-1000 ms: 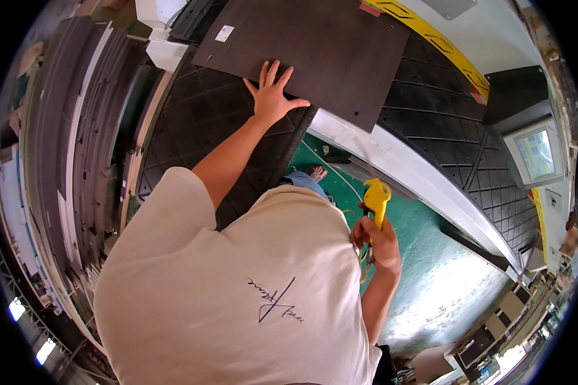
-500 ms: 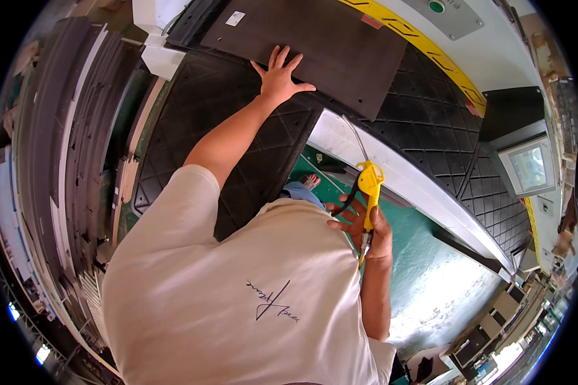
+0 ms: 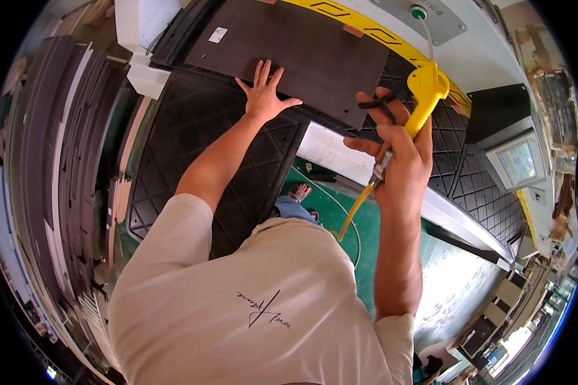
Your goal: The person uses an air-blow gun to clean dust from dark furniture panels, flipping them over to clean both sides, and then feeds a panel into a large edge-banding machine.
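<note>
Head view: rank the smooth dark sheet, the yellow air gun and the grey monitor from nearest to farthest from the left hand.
1. Smooth dark sheet: under the left hand, touching.
2. Yellow air gun: to its right, in the right hand.
3. Grey monitor: far right.

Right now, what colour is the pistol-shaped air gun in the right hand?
Yellow air gun, black trigger, seen in the head view.

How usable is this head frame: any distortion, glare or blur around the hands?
Head view: strong fisheye bending, black corners; the yellow air gun in the right hand and the left hand flat on the dark smooth sheet look sharp; glare washes out the green floor at lower right.
</note>
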A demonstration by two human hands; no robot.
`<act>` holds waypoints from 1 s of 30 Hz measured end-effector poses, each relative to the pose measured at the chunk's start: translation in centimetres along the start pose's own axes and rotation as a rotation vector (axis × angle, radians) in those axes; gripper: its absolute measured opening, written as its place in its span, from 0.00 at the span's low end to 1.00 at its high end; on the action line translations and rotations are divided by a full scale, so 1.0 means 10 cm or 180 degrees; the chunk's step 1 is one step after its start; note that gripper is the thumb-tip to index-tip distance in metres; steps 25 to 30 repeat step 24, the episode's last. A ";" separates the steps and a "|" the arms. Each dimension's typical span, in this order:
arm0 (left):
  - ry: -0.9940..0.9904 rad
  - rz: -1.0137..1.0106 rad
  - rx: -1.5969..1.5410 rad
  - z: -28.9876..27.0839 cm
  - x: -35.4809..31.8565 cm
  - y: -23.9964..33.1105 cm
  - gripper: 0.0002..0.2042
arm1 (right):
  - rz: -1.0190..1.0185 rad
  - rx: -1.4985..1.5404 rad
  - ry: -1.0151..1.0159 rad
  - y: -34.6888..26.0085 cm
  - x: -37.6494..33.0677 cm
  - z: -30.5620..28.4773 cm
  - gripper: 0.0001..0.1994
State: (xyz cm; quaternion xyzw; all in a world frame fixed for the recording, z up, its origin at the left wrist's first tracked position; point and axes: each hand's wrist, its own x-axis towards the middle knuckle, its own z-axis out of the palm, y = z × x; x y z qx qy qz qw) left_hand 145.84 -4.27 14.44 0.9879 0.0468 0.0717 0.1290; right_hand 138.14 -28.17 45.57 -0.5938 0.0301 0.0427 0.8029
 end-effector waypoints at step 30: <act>-0.0183 -0.0332 0.0211 -0.15 0.01 0.22 0.56 | 0.2161 -0.0615 -0.0404 1.02 -1.60 -1.49 0.25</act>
